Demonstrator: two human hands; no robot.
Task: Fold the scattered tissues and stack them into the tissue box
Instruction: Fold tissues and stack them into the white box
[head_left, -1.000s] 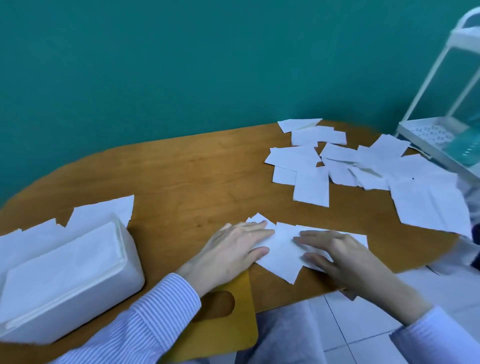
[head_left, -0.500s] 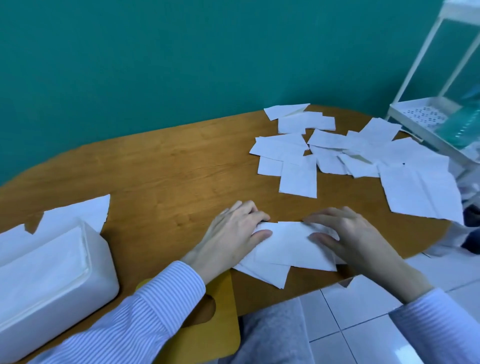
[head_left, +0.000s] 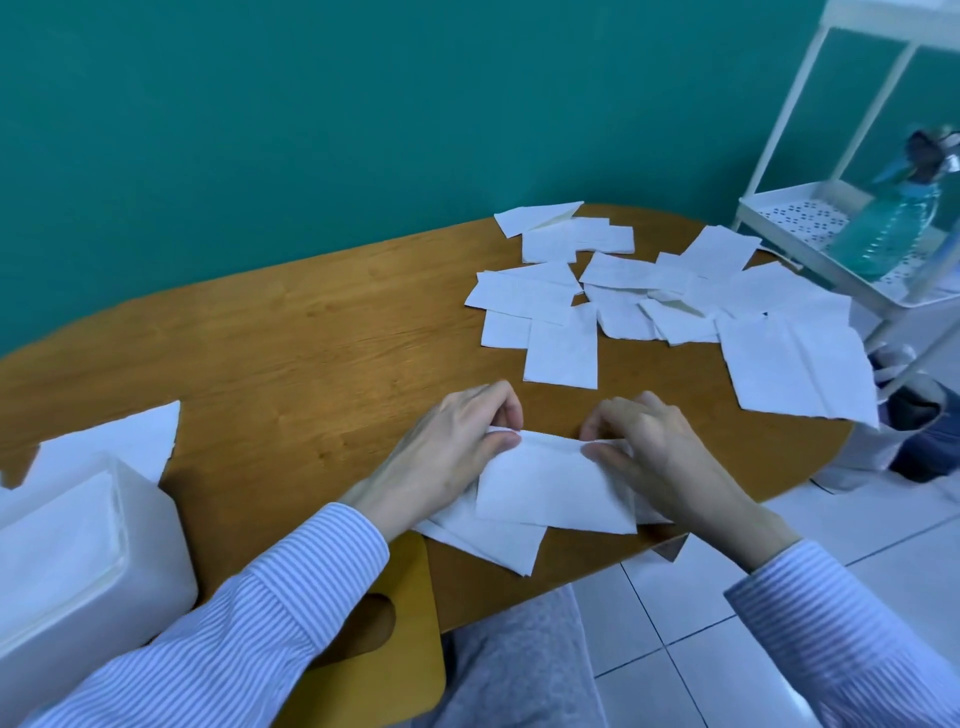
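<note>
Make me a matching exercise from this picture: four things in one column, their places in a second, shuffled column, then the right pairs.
Things:
1. tissue box
2. scattered tissues
3. tissue being folded
4. blue bottle

Places:
A. on the white cart's shelf, at the right
B. pinched at its far corners by the left hand and the right hand
C. spread over the table's far right part
D. on the table's near left edge

Pairs: 1-D, 2-C, 3-B, 4-A
</note>
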